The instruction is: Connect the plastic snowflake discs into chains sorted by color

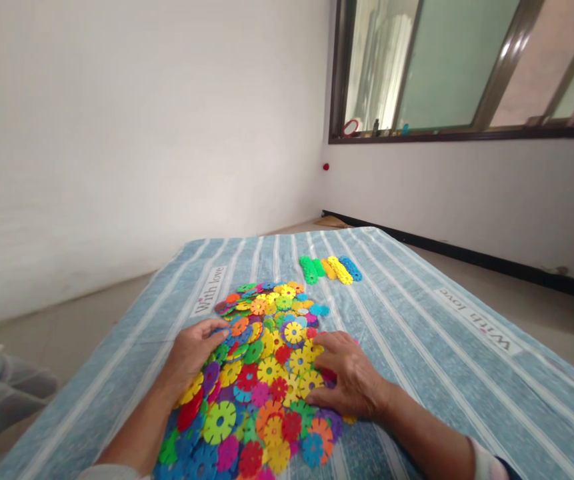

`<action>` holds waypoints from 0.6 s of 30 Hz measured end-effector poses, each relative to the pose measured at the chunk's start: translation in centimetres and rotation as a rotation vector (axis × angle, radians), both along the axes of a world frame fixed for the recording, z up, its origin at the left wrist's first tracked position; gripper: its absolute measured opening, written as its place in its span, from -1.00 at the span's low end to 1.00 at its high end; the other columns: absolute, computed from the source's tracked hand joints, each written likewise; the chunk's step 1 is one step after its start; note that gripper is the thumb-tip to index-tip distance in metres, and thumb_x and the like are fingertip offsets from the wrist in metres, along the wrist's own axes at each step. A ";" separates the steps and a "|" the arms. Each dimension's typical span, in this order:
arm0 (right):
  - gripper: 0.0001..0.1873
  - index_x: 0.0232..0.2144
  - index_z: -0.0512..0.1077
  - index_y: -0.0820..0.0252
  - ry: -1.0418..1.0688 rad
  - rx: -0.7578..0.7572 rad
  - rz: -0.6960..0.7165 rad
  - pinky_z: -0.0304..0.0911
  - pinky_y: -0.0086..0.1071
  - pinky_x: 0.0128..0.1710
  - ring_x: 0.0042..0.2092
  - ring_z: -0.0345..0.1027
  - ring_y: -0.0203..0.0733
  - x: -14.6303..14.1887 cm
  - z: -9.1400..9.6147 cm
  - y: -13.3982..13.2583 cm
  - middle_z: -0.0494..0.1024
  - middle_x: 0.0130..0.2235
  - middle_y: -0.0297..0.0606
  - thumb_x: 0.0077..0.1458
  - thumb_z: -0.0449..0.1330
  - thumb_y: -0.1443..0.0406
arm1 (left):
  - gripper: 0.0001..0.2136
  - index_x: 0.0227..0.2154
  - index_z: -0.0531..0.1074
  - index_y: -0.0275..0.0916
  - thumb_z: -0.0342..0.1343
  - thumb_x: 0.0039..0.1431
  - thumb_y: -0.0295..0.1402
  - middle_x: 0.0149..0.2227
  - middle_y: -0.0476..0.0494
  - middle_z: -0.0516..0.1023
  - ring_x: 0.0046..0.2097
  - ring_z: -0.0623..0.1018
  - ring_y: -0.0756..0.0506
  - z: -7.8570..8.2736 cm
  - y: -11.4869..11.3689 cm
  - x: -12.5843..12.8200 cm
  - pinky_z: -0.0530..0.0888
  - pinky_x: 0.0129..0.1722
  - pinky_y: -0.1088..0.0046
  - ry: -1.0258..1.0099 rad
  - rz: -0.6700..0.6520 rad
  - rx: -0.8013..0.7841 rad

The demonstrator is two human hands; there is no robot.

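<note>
A pile of flat, many-coloured plastic snowflake discs [261, 373] lies on a blue-and-white striped cloth [417, 333]. My left hand [194, 353] rests on the pile's left edge, fingers stretched over the discs, holding nothing. On the pile's right side my right hand [349, 383] lies palm down with its fingers curved over the discs. Farther back, short rows of sorted discs [330, 269] lie side by side: green, orange, yellow and blue.
The striped cloth covers a raised flat surface whose edges fall off to the left [91, 393] and right [541, 373]. White walls stand behind, with a window [467, 67] at upper right and bare floor [67, 320] around.
</note>
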State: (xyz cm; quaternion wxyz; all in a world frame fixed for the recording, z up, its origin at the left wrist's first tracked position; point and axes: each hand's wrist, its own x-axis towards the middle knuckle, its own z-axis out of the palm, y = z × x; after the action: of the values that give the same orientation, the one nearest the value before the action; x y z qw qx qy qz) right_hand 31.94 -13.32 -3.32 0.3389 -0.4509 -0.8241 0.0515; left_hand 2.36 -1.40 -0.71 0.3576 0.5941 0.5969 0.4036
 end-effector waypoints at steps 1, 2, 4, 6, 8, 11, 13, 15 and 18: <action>-0.62 -0.48 0.47 0.18 -0.003 0.001 0.001 0.19 -0.12 0.01 -0.04 0.35 -0.02 -0.1 -0.1 0.0 0.49 -0.06 -0.14 -0.16 0.41 0.02 | -0.67 -0.40 0.55 -0.21 0.25 -0.29 -0.15 -0.45 -0.02 0.64 -0.40 0.58 -0.13 -0.1 0.1 -0.1 0.49 -0.37 0.43 -0.006 -0.001 -0.002; -0.63 -0.47 0.47 0.18 -0.003 0.004 0.003 0.19 -0.13 0.01 -0.04 0.35 -0.03 -0.2 -0.1 0.0 0.49 -0.06 -0.15 -0.15 0.40 0.02 | -0.67 -0.41 0.55 -0.21 0.25 -0.30 -0.15 -0.46 -0.02 0.64 -0.40 0.58 -0.13 -0.1 0.2 -0.1 0.49 -0.38 0.43 -0.014 0.000 -0.004; -0.65 -0.47 0.48 0.18 0.005 0.008 0.009 0.19 -0.14 0.01 -0.04 0.35 -0.04 -0.2 -0.3 0.1 0.49 -0.05 -0.15 -0.13 0.40 0.04 | -0.68 -0.42 0.55 -0.20 0.25 -0.31 -0.16 -0.46 -0.01 0.64 -0.40 0.59 -0.14 -0.2 0.3 -0.1 0.49 -0.38 0.42 -0.033 -0.001 -0.009; -0.66 -0.47 0.48 0.18 0.026 0.008 0.014 0.20 -0.16 0.00 -0.04 0.36 -0.04 -0.2 -0.5 0.2 0.50 -0.05 -0.15 -0.14 0.41 0.05 | -0.68 -0.42 0.55 -0.19 0.26 -0.32 -0.16 -0.46 -0.01 0.64 -0.40 0.59 -0.14 -0.2 0.3 0.0 0.50 -0.37 0.42 -0.048 0.001 -0.015; -0.66 -0.48 0.49 0.19 0.055 0.000 0.012 0.21 -0.17 -0.01 -0.04 0.37 -0.04 -0.2 -0.5 0.3 0.51 -0.06 -0.14 -0.17 0.43 0.08 | -0.69 -0.42 0.55 -0.19 0.26 -0.31 -0.17 -0.45 -0.01 0.64 -0.39 0.59 -0.14 -0.2 0.2 0.0 0.50 -0.37 0.42 -0.050 0.001 -0.017; -0.69 -0.51 0.47 0.19 0.095 -0.023 0.007 0.23 -0.18 -0.03 -0.04 0.39 -0.03 -0.3 -0.4 0.3 0.52 -0.07 -0.15 -0.20 0.45 0.13 | -0.70 -0.41 0.56 -0.19 0.25 -0.27 -0.17 -0.46 0.00 0.64 -0.38 0.59 -0.14 -0.1 0.1 0.0 0.50 -0.36 0.43 -0.016 -0.001 0.006; -0.70 -0.54 0.46 0.20 0.112 -0.042 0.007 0.24 -0.19 -0.04 -0.05 0.40 -0.03 -0.3 -0.3 0.2 0.53 -0.07 -0.15 -0.21 0.46 0.16 | -0.70 -0.40 0.56 -0.20 0.24 -0.25 -0.16 -0.46 -0.01 0.63 -0.37 0.59 -0.14 0.0 -0.1 0.0 0.50 -0.35 0.42 0.004 -0.009 0.019; -0.71 -0.54 0.45 0.20 0.123 -0.055 0.010 0.24 -0.20 -0.04 -0.05 0.40 -0.03 -0.3 -0.3 0.1 0.53 -0.08 -0.15 -0.21 0.46 0.18 | -0.70 -0.41 0.56 -0.20 0.23 -0.24 -0.15 -0.45 -0.02 0.64 -0.35 0.60 -0.15 0.3 -0.4 0.1 0.51 -0.33 0.42 0.009 -0.012 0.020; -0.71 -0.54 0.44 0.20 0.132 -0.059 0.017 0.24 -0.20 -0.03 -0.05 0.40 -0.03 -0.2 -0.3 0.1 0.54 -0.09 -0.15 -0.20 0.45 0.19 | -0.72 -0.43 0.55 -0.20 0.23 -0.25 -0.16 -0.43 -0.02 0.64 -0.33 0.60 -0.16 0.8 -0.8 0.5 0.51 -0.31 0.40 -0.004 0.006 0.010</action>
State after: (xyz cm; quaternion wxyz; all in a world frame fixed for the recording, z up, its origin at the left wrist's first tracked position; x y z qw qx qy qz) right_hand 31.73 -13.21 -3.63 0.3785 -0.4495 -0.8019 0.1079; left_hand 2.89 -2.24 0.08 0.3547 0.5930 0.5960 0.4090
